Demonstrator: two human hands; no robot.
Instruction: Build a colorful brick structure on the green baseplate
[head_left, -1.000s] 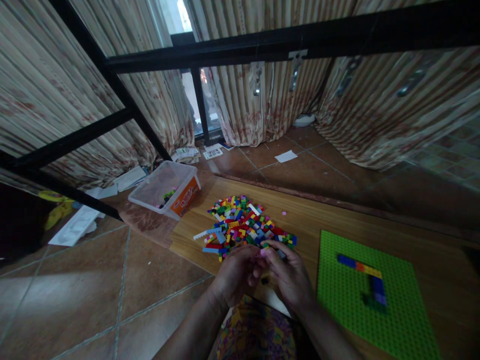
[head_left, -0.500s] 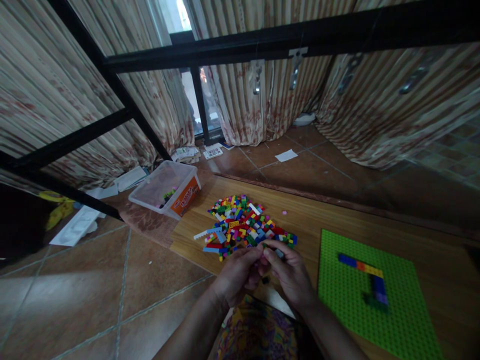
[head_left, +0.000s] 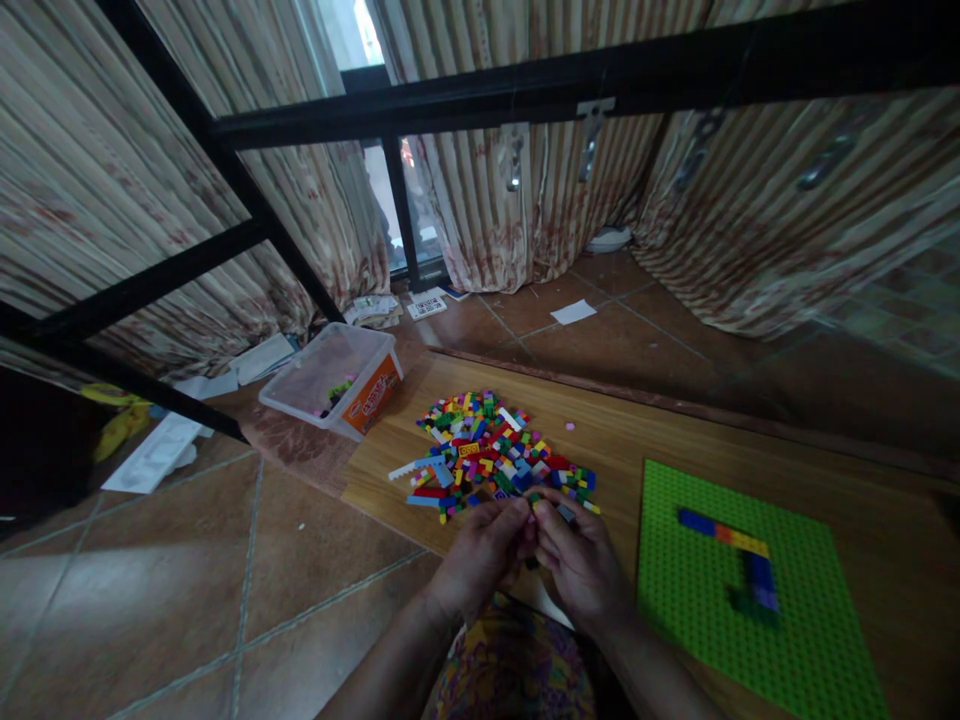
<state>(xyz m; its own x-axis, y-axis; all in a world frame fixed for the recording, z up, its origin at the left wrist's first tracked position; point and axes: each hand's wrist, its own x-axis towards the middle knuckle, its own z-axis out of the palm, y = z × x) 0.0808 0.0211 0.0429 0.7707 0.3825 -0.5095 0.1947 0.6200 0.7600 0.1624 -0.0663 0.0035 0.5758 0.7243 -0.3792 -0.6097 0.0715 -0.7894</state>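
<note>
My left hand [head_left: 480, 552] and my right hand [head_left: 579, 562] meet fingertip to fingertip at the near edge of a pile of small coloured bricks [head_left: 491, 452]. Both pinch something tiny between them; it is too small and dark to name. The pile lies on a wooden board [head_left: 600, 420]. To the right lies a green baseplate [head_left: 705, 610] carrying a short line of blue, red and yellow bricks [head_left: 724, 533] with a blue and dark green leg [head_left: 756, 585] running toward me.
A clear plastic tub [head_left: 330, 380] with an orange label stands left of the board on the tiled floor. Black metal bars [head_left: 225, 170] cross overhead and at left. Curtains hang behind. Papers and white packaging lie near the tub. Patterned cloth [head_left: 517, 665] covers my lap.
My hands drew a little toward me and down from the pile's edge, still joined at the fingertips. The pile and baseplate stayed put.
</note>
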